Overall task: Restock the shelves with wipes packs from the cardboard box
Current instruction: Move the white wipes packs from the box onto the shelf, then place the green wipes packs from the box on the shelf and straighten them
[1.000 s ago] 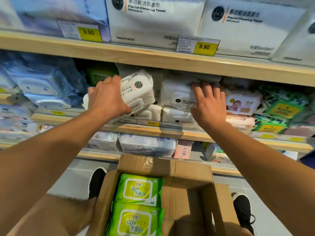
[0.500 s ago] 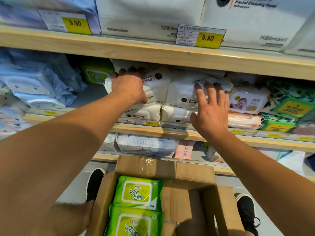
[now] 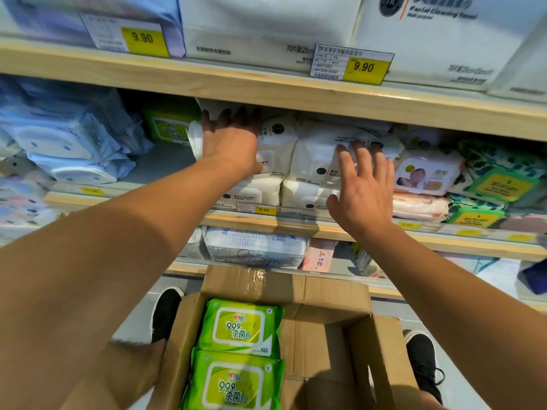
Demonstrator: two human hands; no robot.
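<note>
My left hand (image 3: 231, 142) lies over a white wipes pack (image 3: 276, 140) on top of the left white stack on the middle shelf (image 3: 299, 227), fingers wrapped over its top and far edge. My right hand (image 3: 362, 184) is open with spread fingers, its fingertips touching the neighbouring white pack (image 3: 315, 155). Below me, the open cardboard box (image 3: 322, 294) holds two green wipes packs (image 3: 239, 325) one behind the other along its left side. Its right half shows bare cardboard.
A green pack (image 3: 170, 127) stands at the back of the shelf gap left of my left hand. Blue packs (image 3: 65, 143) fill the left, baby and green packs (image 3: 426, 176) the right. The upper shelf board (image 3: 266, 91) hangs close above. My shoes flank the box.
My left hand has carried the white pack right and deeper onto the stack. My right hand has slid back from the neighbouring pack and spread its fingers.
</note>
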